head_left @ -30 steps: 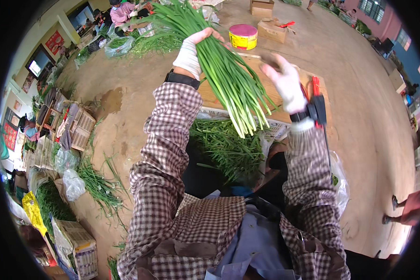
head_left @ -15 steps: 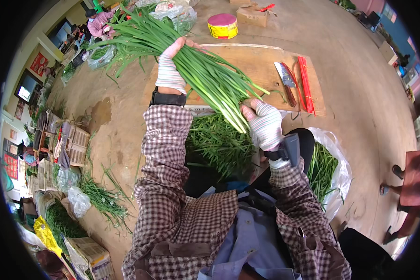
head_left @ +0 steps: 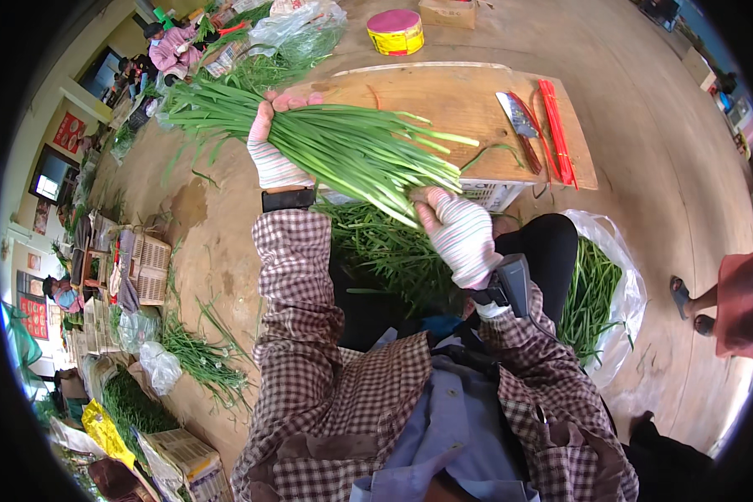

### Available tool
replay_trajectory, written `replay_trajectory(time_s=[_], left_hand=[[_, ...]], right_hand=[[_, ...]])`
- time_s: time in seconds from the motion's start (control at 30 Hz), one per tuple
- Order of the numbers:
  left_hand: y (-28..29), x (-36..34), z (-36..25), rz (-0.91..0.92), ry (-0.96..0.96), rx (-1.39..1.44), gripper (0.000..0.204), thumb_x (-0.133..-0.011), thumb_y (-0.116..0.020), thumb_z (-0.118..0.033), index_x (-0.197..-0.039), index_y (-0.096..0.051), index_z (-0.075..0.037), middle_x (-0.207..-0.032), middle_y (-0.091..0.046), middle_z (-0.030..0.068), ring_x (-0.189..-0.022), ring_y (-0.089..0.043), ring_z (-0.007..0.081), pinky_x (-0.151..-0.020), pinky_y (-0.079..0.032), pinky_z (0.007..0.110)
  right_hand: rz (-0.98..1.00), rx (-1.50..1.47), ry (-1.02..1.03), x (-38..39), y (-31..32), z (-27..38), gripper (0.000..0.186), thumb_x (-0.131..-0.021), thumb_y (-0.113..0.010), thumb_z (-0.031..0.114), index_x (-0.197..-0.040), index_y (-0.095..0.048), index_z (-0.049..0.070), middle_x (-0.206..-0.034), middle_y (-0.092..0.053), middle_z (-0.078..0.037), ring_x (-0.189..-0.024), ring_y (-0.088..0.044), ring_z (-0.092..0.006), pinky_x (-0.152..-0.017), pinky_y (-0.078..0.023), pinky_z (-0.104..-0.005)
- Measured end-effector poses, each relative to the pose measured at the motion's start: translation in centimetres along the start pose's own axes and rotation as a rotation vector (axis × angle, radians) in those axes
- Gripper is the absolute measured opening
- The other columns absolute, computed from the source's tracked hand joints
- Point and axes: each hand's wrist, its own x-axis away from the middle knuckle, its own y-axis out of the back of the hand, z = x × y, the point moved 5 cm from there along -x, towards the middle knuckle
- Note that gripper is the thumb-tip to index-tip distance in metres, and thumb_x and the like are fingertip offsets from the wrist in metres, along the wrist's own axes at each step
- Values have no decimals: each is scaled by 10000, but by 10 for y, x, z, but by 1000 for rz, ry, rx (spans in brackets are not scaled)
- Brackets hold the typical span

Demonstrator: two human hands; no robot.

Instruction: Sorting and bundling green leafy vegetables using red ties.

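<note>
- Green stalk bundle [head_left: 335,146] up in the air, folks, held out before the worker, over the near left part of the wooden board [head_left: 443,105]!
- Leafy tips fan out to the left, pale cut ends slant down to the right, a few sticking out past the rest.
- Left hand [head_left: 280,138], in a striped fingerless glove, has a firm grasp around the leafy half, thumb on the near side.
- Right hand [head_left: 458,234], gloved to match, is right at the pale ends, fingers bent; whether they pinch any stalk, I cannot tell.
- Below both of these 2 hands, loose greens [head_left: 393,263] are heaped at the lap.
- Over on the board's right side lies 1 knife [head_left: 519,125], blade pointing away, handle toward the worker, with red strips [head_left: 558,134] just beside it.
- By the right knee, a clear plastic bag [head_left: 632,293] bulges with more greens.
- Beyond the board's far edge stands 1 round yellow tub [head_left: 396,38] with a pink top.
</note>
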Motion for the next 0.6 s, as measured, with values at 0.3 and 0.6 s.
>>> replay_trajectory(time_s=[0.3, 0.6], left_hand=[[19, 6, 2, -54, 52, 4, 220, -850, -609, -315, -858, -604, -95, -868, -612, 32, -957, -564, 276, -975, -391, 445], [-18, 59, 28, -28, 432, -288, 466, -928, -395, -391, -1152, -535, -7, -1143, -561, 218, -1058, -545, 357, -936, -421, 514]], right_hand=[[-62, -161, -346, 0, -17, -22, 170, -831, -639, 135, -974, -646, 45, -801, -665, -146, -744, -656, -266, -679, -502, -318], [103, 26, 30, 13, -23, -27, 259, -866, -527, 264, -908, -626, 29, -834, -638, -106, -782, -624, -234, -685, -488, -362]])
